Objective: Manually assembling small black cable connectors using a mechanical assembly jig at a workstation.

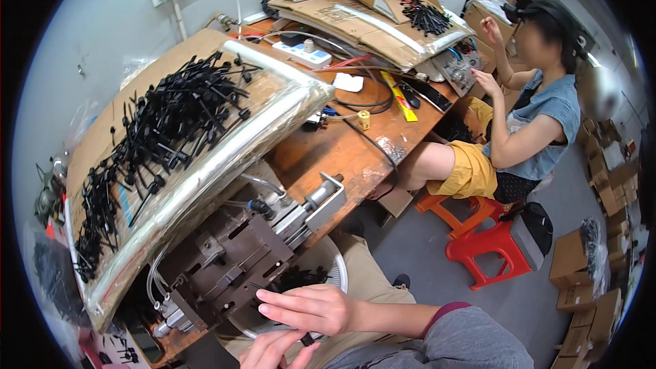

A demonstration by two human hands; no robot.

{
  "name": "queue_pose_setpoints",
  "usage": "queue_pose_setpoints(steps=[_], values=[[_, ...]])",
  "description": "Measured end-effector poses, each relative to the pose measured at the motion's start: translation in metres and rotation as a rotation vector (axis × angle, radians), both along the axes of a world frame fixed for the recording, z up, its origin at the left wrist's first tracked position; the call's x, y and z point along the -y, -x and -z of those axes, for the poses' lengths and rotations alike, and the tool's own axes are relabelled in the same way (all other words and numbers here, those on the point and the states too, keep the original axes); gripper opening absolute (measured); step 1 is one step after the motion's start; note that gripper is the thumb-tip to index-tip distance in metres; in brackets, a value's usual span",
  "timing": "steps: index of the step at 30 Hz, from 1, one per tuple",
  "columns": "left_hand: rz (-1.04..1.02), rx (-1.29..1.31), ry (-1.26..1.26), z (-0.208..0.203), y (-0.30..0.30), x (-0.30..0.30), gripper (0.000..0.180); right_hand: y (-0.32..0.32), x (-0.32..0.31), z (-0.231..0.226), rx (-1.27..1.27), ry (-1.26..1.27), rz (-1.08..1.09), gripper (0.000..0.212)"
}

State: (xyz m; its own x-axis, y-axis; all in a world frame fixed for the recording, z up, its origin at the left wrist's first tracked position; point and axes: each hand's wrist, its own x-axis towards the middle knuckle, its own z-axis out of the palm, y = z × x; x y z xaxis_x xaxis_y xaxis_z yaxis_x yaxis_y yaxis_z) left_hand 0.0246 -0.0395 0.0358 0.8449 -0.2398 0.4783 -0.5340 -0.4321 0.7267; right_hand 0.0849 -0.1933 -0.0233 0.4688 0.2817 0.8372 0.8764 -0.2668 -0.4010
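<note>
My right hand (311, 309) reaches in over my lap, fingers close together. The tip of a thin black plastic rod (257, 286) shows at its fingertips. Just below, at the lower edge, my left hand (273, 351) has thumb and fingers closed around a small black plastic part (307, 337). The right hand covers the stretch between, so I cannot tell whether these are two ends of one part. Beyond my fingers stands a metal fixture (236, 260) with clamps, an air cylinder (321, 195) and hoses.
Black rod-like parts (184, 109) lie heaped on a plastic-wrapped cardboard tray (280, 99) at the left. A white-rimmed bin (339, 266) with black parts sits below the fixture. On the wooden table (301, 154) are cables and a power strip (302, 55). A co-worker (529, 116) sits at the right, near a red stool (488, 249).
</note>
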Motion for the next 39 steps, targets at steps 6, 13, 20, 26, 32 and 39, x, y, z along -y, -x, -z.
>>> queue_pose_setpoints(steps=[6, 13, 20, 26, 32, 39], values=[[-0.095, 0.076, -0.022, 0.004, 0.000, -0.005, 0.027, 0.000, 0.004, 0.004, -0.083, -0.180, 0.011, 0.045], [-0.230, 0.069, -0.121, 0.021, 0.001, -0.018, 0.032, 0.004, -0.001, 0.008, -0.167, -0.281, 0.011, 0.046], [-0.289, 0.053, -0.156, 0.025, -0.003, -0.022, 0.030, 0.010, 0.004, 0.002, -0.267, -0.359, -0.107, 0.050], [-0.253, 0.068, -0.157, 0.012, -0.004, -0.018, 0.022, 0.011, 0.018, 0.002, -0.313, -0.317, -0.272, 0.050], [-0.265, 0.072, -0.150, 0.016, -0.005, -0.020, 0.023, 0.010, 0.017, 0.004, -0.312, -0.293, -0.243, 0.048], [-0.259, 0.077, -0.164, 0.017, -0.007, -0.023, 0.022, 0.011, 0.003, 0.013, -0.299, -0.464, -0.202, 0.036]])
